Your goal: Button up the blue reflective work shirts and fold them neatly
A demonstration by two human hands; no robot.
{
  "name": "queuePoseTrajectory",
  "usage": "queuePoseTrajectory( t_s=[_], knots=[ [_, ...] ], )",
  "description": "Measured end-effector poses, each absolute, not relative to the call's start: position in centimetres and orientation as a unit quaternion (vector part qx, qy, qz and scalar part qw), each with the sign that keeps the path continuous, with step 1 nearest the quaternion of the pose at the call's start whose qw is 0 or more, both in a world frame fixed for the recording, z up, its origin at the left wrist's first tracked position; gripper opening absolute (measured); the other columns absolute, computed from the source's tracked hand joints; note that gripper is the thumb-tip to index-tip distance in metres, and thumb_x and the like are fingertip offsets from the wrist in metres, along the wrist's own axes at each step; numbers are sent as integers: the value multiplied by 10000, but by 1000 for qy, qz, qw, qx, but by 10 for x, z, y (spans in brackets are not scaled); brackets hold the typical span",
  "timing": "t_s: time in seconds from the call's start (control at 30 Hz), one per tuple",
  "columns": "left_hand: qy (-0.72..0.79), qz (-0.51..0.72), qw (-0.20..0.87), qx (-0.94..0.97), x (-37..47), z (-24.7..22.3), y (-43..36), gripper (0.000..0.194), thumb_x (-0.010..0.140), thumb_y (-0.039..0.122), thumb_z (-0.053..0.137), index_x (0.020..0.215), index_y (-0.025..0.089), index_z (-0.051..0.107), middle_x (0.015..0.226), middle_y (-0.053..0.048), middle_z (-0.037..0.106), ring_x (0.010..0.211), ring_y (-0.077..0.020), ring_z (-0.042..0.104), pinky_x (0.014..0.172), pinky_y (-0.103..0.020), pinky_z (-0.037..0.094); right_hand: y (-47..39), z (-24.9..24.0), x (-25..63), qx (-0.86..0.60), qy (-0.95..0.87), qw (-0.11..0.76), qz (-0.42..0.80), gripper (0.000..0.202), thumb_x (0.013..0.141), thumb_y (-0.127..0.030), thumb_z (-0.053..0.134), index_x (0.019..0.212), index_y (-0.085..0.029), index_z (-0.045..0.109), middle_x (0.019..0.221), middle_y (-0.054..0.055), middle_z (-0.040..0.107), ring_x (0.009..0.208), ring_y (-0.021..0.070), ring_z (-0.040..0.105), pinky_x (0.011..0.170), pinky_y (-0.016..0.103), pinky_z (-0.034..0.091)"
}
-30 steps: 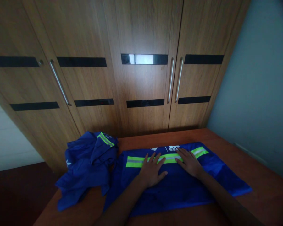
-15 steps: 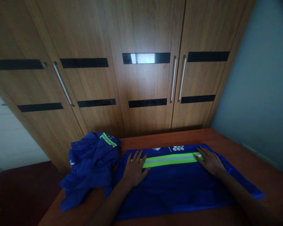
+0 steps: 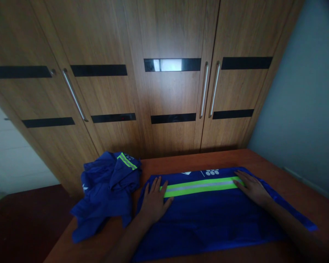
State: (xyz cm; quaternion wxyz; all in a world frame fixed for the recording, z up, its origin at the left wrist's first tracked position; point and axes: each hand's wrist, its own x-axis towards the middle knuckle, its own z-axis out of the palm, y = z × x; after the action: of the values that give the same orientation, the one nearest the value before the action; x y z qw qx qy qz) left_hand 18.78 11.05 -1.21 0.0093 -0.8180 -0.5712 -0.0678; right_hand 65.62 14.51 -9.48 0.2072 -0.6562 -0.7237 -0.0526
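A blue garment (image 3: 205, 219) with a yellow-green and silver reflective stripe and white printing lies flat and folded on the table. My left hand (image 3: 155, 202) rests on its left part, fingers spread, across the stripe's left end. On the stripe's right end lies my right hand (image 3: 253, 190), open with the palm down. Both hands touch the cloth without gripping it. To the left of my left hand sits a second blue garment (image 3: 106, 193), crumpled in a heap, with a similar stripe showing near its top.
The reddish-brown wooden table (image 3: 178, 160) has its back edge near a tall wooden wardrobe (image 3: 175, 135) with long metal handles. A pale wall (image 3: 298, 120) stands on the right. Dark red floor (image 3: 27, 219) shows at the lower left.
My hands have slid slightly apart along the stripe, the right one moving rightward and the left a little leftward. The view has shifted slightly. The crumpled garment looks unchanged.
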Motion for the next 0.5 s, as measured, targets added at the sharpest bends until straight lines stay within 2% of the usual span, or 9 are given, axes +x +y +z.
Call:
queuePoseTrajectory(
  t_s=[0.2, 0.5],
  knots=[
    [-600, -105, 53, -791, 187, -24, 110, 685, 872, 638, 290, 1396, 212, 410, 1515, -134, 285, 1409, -305, 185, 1112, -550, 143, 136, -89, 673, -682, -682, 258, -50, 529, 875, -504, 331, 1233, -170, 530, 1228, 138, 599, 1164, 279, 541, 1023, 433, 405],
    [-606, -92, 36, -789, 184, -21, 111, 667, 855, 628, 347, 1395, 240, 408, 1519, -106, 285, 1407, -307, 188, 1094, -581, 152, 115, -91, 708, -775, -607, 166, -58, 643, 862, -572, 287, 1284, -118, 460, 1266, 193, 548, 1188, 343, 499, 967, 497, 418]
  ],
)
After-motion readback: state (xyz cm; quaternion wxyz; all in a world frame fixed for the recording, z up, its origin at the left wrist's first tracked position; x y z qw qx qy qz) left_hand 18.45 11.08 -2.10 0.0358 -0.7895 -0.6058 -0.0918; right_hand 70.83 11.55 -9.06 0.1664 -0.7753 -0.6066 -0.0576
